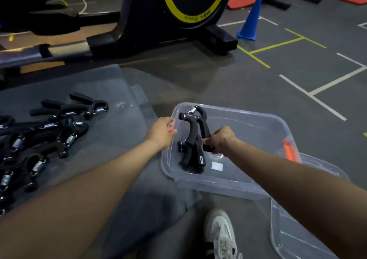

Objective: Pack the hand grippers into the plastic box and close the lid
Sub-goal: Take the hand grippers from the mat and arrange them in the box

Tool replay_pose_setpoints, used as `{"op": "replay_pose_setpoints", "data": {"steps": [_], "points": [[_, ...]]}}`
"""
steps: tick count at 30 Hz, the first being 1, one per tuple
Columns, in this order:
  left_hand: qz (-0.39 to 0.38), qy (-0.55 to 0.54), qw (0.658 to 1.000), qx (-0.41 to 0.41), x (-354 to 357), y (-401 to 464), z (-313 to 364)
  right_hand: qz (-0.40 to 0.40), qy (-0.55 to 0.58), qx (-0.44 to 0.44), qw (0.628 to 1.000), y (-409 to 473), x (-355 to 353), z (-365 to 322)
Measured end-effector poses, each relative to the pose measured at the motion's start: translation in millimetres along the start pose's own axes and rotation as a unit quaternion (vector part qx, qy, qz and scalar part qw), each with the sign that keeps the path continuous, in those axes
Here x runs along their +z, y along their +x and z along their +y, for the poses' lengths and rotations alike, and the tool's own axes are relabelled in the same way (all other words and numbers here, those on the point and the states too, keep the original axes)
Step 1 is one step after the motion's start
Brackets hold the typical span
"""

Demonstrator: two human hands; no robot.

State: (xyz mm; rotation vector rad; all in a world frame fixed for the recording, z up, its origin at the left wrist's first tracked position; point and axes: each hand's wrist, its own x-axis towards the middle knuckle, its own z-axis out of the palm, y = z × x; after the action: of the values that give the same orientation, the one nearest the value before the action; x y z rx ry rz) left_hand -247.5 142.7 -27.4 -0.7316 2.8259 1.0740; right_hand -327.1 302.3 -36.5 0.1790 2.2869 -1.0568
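Hand grippers going into a clear plastic box on a gym floor.

An exercise machine (178, 10) is standing at the back with a blue cone (251, 18) beside it; a clear lid (111, 92) is lying flat to the left, carrying a pile of black hand grippers (49, 131). The clear plastic box (248, 181) is sitting open, with orange latches at both ends and a second clear container (297, 237) under its right end. The left hand (161, 132) is gripping the box's left rim. The right hand (222, 139) is curling round the handle of one hand gripper (195, 127), holding it inside the box above another gripper (195, 159) lying on the bottom. A white shoe (222, 235) is showing below.
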Motion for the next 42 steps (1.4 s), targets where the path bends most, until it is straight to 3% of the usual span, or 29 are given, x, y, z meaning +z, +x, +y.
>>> {"op": "replay_pose_setpoints", "data": {"steps": [7, 18, 34, 38, 42], "points": [[-0.046, 0.105, 0.992, 0.055, 18, 19, -23, 0.028, -0.078, 0.074, 0.994, 36, 22, 28], [-0.046, 0.092, 0.993, 0.062, 21, 25, -27, 0.072, -0.121, 0.059, 0.988, 63, 76, 40], [-0.026, 0.106, 0.992, 0.064, 21, 14, -24, -0.036, -0.235, 0.006, 0.971, 53, 61, 39], [-0.026, 0.11, 0.992, 0.057, 22, 14, -24, -0.02, -0.305, -0.025, 0.952, 51, 62, 39], [-0.034, 0.124, 0.99, 0.057, 24, 12, -25, -0.027, -0.299, -0.009, 0.954, 57, 61, 43]]}}
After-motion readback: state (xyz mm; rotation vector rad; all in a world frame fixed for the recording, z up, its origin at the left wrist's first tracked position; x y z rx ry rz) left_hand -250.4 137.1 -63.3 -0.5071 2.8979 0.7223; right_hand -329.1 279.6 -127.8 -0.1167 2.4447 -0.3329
